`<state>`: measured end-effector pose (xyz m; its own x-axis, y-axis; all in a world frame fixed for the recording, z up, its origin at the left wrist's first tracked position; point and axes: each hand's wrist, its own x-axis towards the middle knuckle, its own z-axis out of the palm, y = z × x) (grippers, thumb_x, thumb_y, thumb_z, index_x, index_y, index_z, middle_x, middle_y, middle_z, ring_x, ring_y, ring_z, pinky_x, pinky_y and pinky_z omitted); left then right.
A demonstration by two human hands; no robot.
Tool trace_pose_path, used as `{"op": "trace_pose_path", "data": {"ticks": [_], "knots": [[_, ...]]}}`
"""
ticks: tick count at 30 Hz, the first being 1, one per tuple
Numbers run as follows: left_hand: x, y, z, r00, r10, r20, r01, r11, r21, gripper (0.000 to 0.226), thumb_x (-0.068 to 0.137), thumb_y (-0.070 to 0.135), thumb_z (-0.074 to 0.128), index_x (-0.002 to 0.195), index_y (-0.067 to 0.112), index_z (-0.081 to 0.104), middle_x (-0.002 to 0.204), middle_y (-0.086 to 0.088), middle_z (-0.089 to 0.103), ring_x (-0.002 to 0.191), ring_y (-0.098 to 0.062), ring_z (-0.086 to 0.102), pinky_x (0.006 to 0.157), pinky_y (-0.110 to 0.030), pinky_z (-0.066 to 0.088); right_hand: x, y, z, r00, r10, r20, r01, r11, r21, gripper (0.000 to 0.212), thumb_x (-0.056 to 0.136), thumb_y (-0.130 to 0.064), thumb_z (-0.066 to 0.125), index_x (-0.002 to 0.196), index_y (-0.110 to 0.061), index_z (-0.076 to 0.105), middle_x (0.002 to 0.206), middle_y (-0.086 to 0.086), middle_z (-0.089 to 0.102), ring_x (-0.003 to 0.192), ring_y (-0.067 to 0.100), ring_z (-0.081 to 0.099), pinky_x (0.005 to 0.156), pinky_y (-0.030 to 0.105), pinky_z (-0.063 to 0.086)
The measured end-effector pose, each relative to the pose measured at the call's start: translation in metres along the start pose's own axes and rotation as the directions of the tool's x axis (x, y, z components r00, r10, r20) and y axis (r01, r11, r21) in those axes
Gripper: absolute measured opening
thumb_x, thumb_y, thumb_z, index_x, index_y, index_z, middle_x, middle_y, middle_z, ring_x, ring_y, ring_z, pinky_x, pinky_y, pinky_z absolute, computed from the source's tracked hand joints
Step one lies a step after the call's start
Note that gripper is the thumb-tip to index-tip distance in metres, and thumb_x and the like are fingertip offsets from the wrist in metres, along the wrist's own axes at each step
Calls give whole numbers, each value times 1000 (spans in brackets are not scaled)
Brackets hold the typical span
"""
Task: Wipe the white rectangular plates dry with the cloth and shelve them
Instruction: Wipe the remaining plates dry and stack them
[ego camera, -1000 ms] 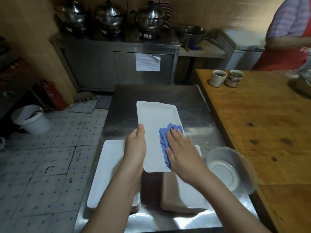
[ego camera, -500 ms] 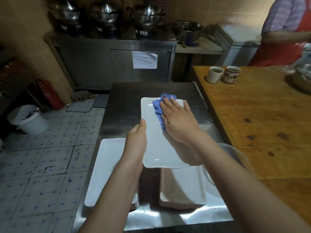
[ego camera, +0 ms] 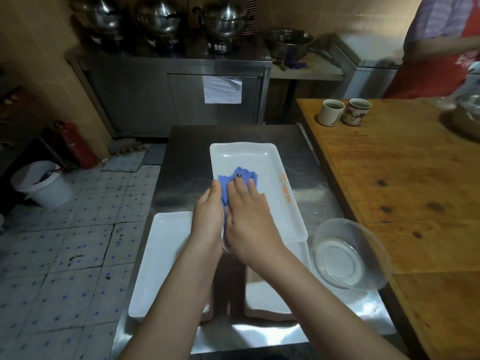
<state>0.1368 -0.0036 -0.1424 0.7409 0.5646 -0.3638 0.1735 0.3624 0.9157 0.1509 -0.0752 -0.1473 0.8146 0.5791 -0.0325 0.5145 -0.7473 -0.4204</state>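
Note:
A white rectangular plate (ego camera: pixel 262 165) with orange print on its right rim is held over the steel table (ego camera: pixel 187 162). My left hand (ego camera: pixel 207 211) grips its left edge, thumb on top. My right hand (ego camera: pixel 246 216) presses a blue cloth (ego camera: pixel 240 175) flat onto the plate's inside, left of centre. A stack of white plates (ego camera: pixel 163 258) lies at the near left of the table. Another stack (ego camera: pixel 270 297) lies at the near right, partly hidden under my right forearm.
A clear glass bowl (ego camera: pixel 350 255) stands at the table's right edge, against a wooden table (ego camera: pixel 405 183) with two cups (ego camera: pixel 342 111). A steel cabinet (ego camera: pixel 168 100) with pots stands ahead. A person in a red apron (ego camera: pixel 439 48) is at the far right. A white bucket (ego camera: pixel 42 183) sits on the tiled floor at left.
My right hand has drawn the cloth back from the plate's far end toward its middle and left side. The plate now shows its face with the orange print.

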Motion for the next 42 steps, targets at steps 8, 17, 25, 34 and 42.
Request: {"op": "trace_pose_path", "data": {"ticks": [8,17,25,34,42], "knots": [[4,-2,-6,999,0,-40,0,1000,-5,33,99,39,38,93,18,63,93,-4,68,80,-17,65,71,-27,52,-29,4,-4,990,-66,123,75,995,-68,65,99,-21,35,152,-20,-3,160,-5,-8,147,17,-10,117,38,-4],[1,5,-3,996,63,-59,-62,998,21,29,99,40,37,103,21,58,88,3,66,77,-15,64,65,-26,50,-36,47,-30,996,68,55,-47,946,-322,71,97,-14,33,150,-19,-13,158,-3,-18,144,16,-20,114,44,-13],[-8,2,-1,999,39,-4,-38,993,116,29,99,42,36,86,27,58,81,7,65,73,-12,63,59,-23,48,15,56,-36,989,85,-121,-119,941,-316,57,100,-18,26,152,-16,3,160,1,-5,147,23,-10,116,43,-10],[-1,2,-2,997,57,-57,-50,991,125,30,100,38,37,96,17,59,86,-2,65,73,-16,62,64,-25,49,-37,36,-2,997,-3,80,7,999,-48,55,100,-17,30,150,-16,8,160,-1,-2,147,21,-5,116,38,4],[-6,10,1,995,98,-7,-96,986,137,30,100,37,37,87,21,60,79,4,65,70,-12,62,59,-22,48,6,56,-22,999,28,-36,-38,943,-331,53,103,-31,17,152,-22,-3,160,-4,-7,147,18,-8,114,48,-12]]}}
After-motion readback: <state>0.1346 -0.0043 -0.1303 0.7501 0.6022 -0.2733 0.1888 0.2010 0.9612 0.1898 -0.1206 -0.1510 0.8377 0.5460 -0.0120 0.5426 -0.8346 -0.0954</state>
